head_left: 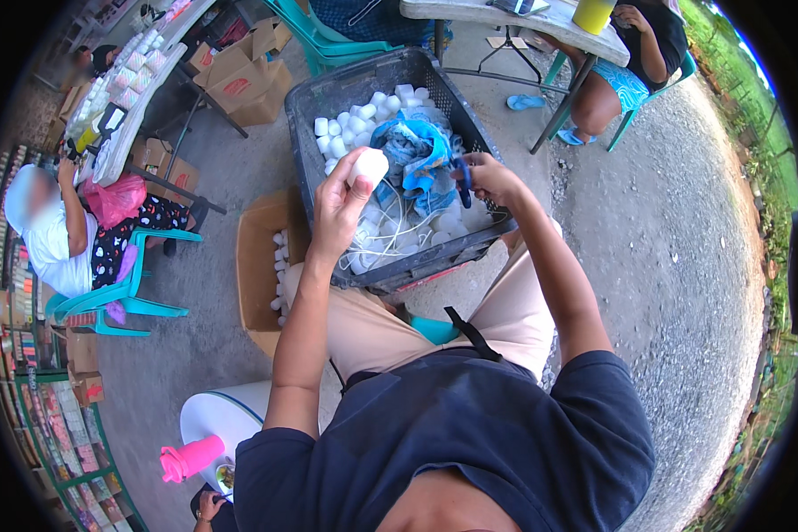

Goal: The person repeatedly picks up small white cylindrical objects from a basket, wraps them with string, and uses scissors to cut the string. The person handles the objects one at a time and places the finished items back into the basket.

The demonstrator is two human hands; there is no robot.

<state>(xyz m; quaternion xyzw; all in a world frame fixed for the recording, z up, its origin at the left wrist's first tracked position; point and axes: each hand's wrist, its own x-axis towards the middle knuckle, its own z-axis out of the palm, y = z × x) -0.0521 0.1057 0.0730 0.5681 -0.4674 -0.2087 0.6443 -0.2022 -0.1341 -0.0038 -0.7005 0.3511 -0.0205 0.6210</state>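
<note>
My left hand (339, 208) is closed on a white, rounded cylindrical piece (369, 166), raised over the near left side of a black plastic crate (306, 115). My right hand (495, 180) grips a small dark blue tool (462, 182) that looks like scissors, above the crate's right side; its tip is hard to make out. Many similar white pieces (356, 126) fill the crate. On top of them lies a crumpled blue patterned cloth (417, 151). Loose white strings (388, 238) trail over the pieces nearest me.
A cardboard box (255, 275) with white pieces stands left of the crate. Behind my left arm is a round white table (208, 412) with a pink tumbler (191, 458). One person (58, 235) sits at the left; another (607, 93) sits at a table (523, 22) at upper right.
</note>
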